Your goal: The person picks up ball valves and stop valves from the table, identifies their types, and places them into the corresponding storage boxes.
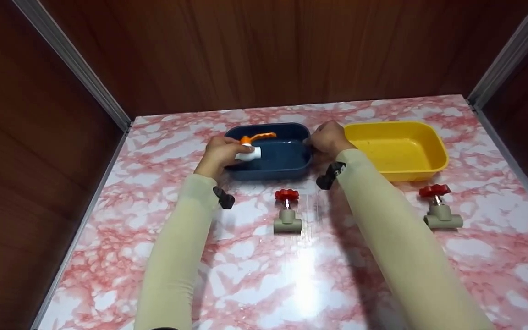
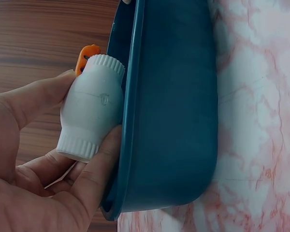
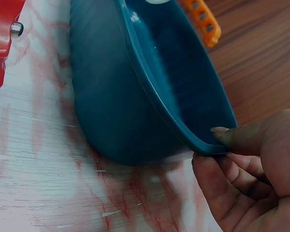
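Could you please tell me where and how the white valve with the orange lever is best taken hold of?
Probably by its bulging white body, from the left, with a pinch across it, as the left hand holds it. The body is stout, with ribbed ends, while the slim orange lever reaches right, so is likely best left free.

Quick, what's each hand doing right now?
Left hand: closed, holding the orange-handled white valve.
Right hand: closed, pinching the blue basin by its rim.

White glare on the tabletop [image 1: 255,270], dim wrist views
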The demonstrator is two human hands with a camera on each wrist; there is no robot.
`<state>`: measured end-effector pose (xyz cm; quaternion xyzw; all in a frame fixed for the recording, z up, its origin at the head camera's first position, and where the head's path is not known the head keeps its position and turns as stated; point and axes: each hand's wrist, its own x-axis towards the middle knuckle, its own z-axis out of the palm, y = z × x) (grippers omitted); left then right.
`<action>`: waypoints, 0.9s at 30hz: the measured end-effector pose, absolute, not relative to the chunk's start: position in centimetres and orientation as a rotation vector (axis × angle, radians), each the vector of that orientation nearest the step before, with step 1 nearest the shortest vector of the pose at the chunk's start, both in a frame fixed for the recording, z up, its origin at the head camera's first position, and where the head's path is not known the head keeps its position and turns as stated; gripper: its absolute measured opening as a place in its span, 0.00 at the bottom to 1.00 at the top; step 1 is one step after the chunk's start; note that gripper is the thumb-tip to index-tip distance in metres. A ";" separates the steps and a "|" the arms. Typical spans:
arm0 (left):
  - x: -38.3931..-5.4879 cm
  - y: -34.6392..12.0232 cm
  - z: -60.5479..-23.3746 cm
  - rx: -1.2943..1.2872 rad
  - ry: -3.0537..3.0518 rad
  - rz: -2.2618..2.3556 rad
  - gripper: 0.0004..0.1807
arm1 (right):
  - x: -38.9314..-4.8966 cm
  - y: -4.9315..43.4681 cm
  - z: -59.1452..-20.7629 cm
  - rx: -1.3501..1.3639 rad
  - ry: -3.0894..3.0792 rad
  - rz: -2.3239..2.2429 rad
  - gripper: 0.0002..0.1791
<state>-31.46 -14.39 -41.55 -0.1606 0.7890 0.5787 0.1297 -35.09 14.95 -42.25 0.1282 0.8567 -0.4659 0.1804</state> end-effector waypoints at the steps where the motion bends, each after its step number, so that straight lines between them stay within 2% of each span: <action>1: -31.5 -14.4 -41.6 -0.465 2.298 1.682 0.29 | -35.1 15.0 -42.3 0.361 2.423 -1.319 0.09; 16: -31.5 -14.6 -42.0 -0.422 2.376 1.618 0.33 | -35.1 14.9 -42.3 0.347 2.407 -1.313 0.13; 27: -32.1 -14.5 -42.3 -0.432 2.445 1.504 0.28 | -35.0 14.9 -42.3 0.364 2.395 -1.333 0.13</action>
